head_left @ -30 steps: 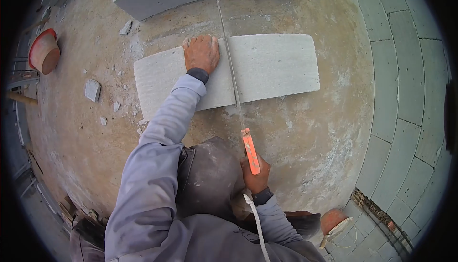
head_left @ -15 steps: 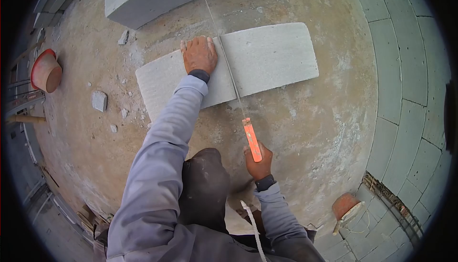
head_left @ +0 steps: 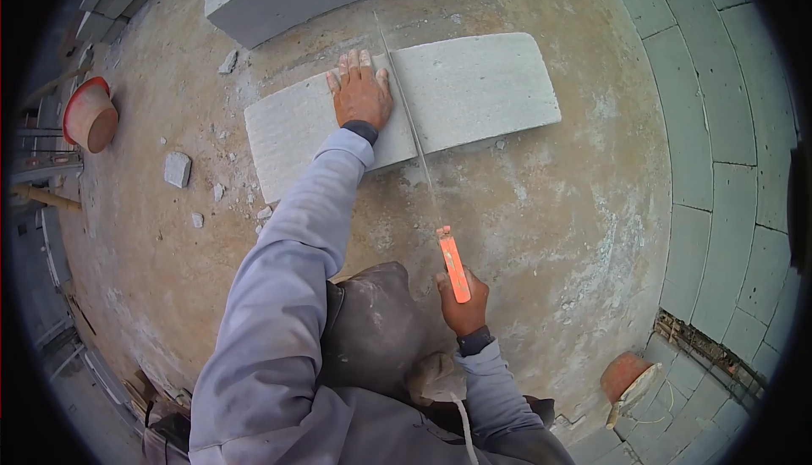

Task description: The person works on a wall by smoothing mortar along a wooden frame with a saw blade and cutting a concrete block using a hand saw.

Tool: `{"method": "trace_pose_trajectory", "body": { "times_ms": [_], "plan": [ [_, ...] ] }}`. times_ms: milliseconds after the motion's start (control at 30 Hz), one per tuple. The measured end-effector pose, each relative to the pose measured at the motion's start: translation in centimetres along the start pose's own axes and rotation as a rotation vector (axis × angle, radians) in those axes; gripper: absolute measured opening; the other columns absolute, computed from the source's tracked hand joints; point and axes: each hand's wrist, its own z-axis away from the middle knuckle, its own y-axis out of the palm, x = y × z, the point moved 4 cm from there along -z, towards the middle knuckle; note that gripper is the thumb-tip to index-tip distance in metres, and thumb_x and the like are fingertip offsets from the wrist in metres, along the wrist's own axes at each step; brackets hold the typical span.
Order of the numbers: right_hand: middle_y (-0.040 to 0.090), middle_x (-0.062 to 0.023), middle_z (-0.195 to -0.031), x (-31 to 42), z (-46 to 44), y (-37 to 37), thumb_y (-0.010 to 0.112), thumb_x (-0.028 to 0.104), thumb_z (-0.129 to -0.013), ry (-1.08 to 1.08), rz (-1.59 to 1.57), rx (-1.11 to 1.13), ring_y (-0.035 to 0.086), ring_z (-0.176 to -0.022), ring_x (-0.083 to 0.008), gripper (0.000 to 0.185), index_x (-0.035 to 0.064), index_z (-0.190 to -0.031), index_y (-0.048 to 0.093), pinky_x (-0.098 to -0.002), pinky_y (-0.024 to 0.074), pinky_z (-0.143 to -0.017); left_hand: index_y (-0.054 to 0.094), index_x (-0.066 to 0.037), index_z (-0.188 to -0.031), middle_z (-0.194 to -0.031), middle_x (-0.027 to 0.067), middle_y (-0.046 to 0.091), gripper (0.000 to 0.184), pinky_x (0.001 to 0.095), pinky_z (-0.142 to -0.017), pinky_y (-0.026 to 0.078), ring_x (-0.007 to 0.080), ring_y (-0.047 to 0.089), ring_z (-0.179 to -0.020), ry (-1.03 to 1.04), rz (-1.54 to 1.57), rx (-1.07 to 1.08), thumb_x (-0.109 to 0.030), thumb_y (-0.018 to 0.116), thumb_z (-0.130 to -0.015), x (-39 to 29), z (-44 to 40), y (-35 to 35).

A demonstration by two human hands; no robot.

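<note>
A pale grey concrete block (head_left: pixel 478 88) lies at a slant on the dusty floor. My left hand (head_left: pixel 361 97) rests flat on its top, fingers spread, just left of the cut line. My right hand (head_left: pixel 463 302) is wrapped round the orange handle of a hand saw (head_left: pixel 454 266), low and in front of the block. The saw's thin blade runs away from me across the block, in a narrow groove, and its tip shows past the far edge. Part of the handle is hidden in my palm.
Larger stacked blocks (head_left: pixel 338 0) stand beyond. At left are a red-rimmed bucket (head_left: pixel 91 122) and a broken chunk (head_left: pixel 178 170) with smaller crumbs. A reddish bucket (head_left: pixel 626 376) sits at lower right, near a block wall (head_left: pixel 710 126). My bent knee (head_left: pixel 376 313) is close below the block.
My right hand has drawn the saw back toward me and slightly right. The left hand's fingers have spread wider on the block. The whole view has shifted a little.
</note>
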Motion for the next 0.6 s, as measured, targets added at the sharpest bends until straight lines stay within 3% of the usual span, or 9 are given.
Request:
{"method": "trace_pose_trajectory", "body": {
  "times_ms": [33,133,367,433,467,533,567,600],
  "plan": [
    [0.057,-0.0142,-0.065,-1.9,3.3,-0.9,0.064,0.011,-0.081,-0.046,0.023,-0.025,0.058,-0.056,-0.0276,0.011,0.0012,-0.083,0.060,-0.0343,0.0463,-0.055,0.025,-0.007,-0.143,-0.149,0.0126,0.023,0.057,0.0459,-0.113,0.010,0.0272,0.017,-0.140,-0.032,-0.018,0.144,-0.037,0.031,-0.096,-0.2,0.9,-0.4],
    [0.058,-0.0145,-0.067,-2.5,6.9,-3.1,0.064,0.012,-0.081,0.008,0.010,0.003,0.060,-0.059,-0.0283,0.013,0.0010,-0.086,0.061,-0.0347,0.0471,-0.056,0.027,-0.006,-0.142,-0.148,0.0132,0.025,0.056,0.0461,-0.113,0.010,0.0281,0.018,-0.139,-0.030,-0.005,0.095,-0.036,0.031,-0.096,-0.6,1.8,-0.8],
    [0.056,-0.0160,-0.064,3.9,-6.0,0.6,0.064,0.013,-0.080,-0.005,-0.036,0.021,0.057,-0.056,-0.0298,0.018,0.0004,-0.074,0.053,-0.0364,0.0430,-0.053,0.027,-0.004,-0.142,-0.149,0.0126,0.023,0.055,0.0464,-0.113,0.009,0.0271,0.017,-0.139,-0.004,-0.060,0.109,-0.033,0.030,-0.096,-0.8,1.2,-0.9],
    [0.057,-0.0159,-0.065,1.6,-2.2,-0.4,0.064,0.013,-0.080,0.038,-0.051,0.019,0.058,-0.057,-0.0301,0.015,0.0005,-0.078,0.055,-0.0361,0.0443,-0.054,0.027,-0.004,-0.142,-0.150,0.0121,0.022,0.055,0.0462,-0.113,0.008,0.0263,0.016,-0.140,-0.015,-0.047,0.132,-0.033,0.030,-0.095,-0.9,1.8,-0.8],
    [0.060,-0.0158,-0.068,0.9,0.9,-1.5,0.063,0.012,-0.080,0.001,0.015,0.020,0.062,-0.061,-0.0302,0.014,0.0009,-0.089,0.061,-0.0353,0.0477,-0.057,0.026,-0.004,-0.142,-0.150,0.0122,0.022,0.055,0.0464,-0.113,0.007,0.0263,0.015,-0.140,-0.007,-0.040,0.139,-0.033,0.030,-0.095,-1.1,1.7,-0.8],
    [0.062,-0.0137,-0.071,-2.0,7.1,-3.4,0.062,0.008,-0.078,-0.053,0.057,0.003,0.062,-0.061,-0.0241,0.017,-0.0022,-0.092,0.062,-0.0327,0.0470,-0.056,0.026,-0.004,-0.142,-0.150,0.0125,0.021,0.055,0.0466,-0.113,0.007,0.0265,0.015,-0.140,-0.016,-0.033,0.154,-0.032,0.029,-0.096,-0.8,1.7,-0.7],
    [0.062,-0.0163,-0.071,-2.4,8.2,-3.8,0.063,0.009,-0.079,-0.092,0.076,-0.003,0.063,-0.063,-0.0306,0.021,-0.0001,-0.097,0.062,-0.0347,0.0497,-0.059,0.026,-0.004,-0.142,-0.150,0.0127,0.021,0.055,0.0467,-0.113,0.007,0.0266,0.014,-0.140,-0.032,-0.028,0.152,-0.032,0.029,-0.096,-0.5,1.6,-0.7],
    [0.061,-0.0161,-0.070,-2.4,7.1,-3.4,0.063,0.010,-0.079,-0.042,0.031,0.029,0.062,-0.062,-0.0305,0.020,-0.0002,-0.096,0.062,-0.0346,0.0491,-0.059,0.026,-0.004,-0.142,-0.150,0.0129,0.021,0.055,0.0467,-0.113,0.007,0.0267,0.014,-0.140,-0.036,-0.024,0.159,-0.032,0.029,-0.095,-0.6,1.8,-0.8]
  ]
}}
